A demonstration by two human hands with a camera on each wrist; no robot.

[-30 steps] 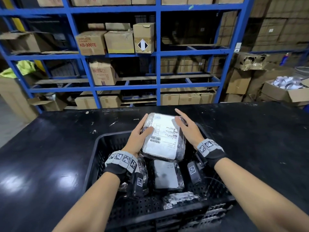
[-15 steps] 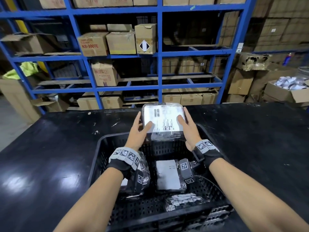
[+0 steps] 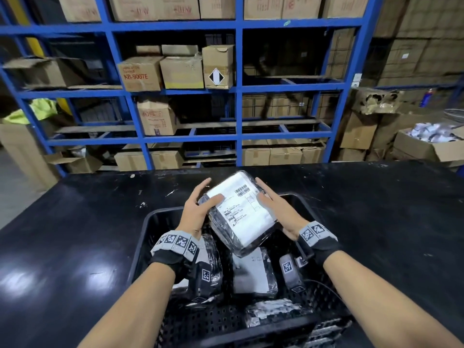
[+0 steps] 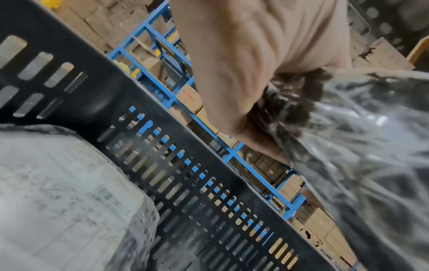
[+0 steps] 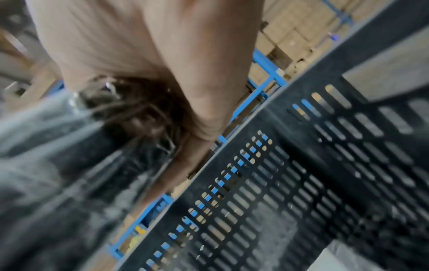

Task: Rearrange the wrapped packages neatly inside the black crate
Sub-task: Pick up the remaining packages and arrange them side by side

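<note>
Above the black crate (image 3: 150, 222), I am holding a big wrapped package (image 3: 241, 212) tilted between my left hand (image 3: 194, 212) and right hand (image 3: 278, 212). Both thumbs are pressing on its white label. Smaller packages (image 3: 253, 272) are lying in the crate below.

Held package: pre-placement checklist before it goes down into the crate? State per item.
1. Both hands on the held package: left hand, right hand - ok.
2. Package above the black crate, not over the table - ok.
3. Package level - not ok, tilted and skewed.
4. Free floor slot at the far end - cannot tell, package hides it.
5. Middle package lying flat - ok.
</note>
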